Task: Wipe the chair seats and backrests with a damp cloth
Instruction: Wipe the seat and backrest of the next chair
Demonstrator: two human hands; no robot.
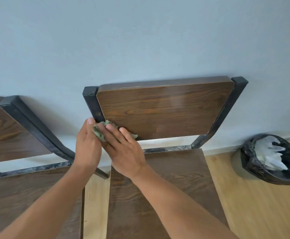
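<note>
A chair with a dark wood-grain backrest [166, 109] and black metal frame [92, 104] stands against the wall, its seat [158, 195] below. A green cloth [98, 132] is pressed to the backrest's lower left corner. My right hand [123, 147] lies flat over the cloth with fingers spread. My left hand [87, 145] holds the cloth's left edge beside the frame post. A second chair's backrest [8, 133] and seat [28, 200] are at the left.
A grey-blue wall [140, 40] is directly behind both chairs. A bin lined with a black bag [270, 159] and holding white plastic stands on the light wooden floor [252, 204] at the right. A narrow floor gap [96, 204] separates the two seats.
</note>
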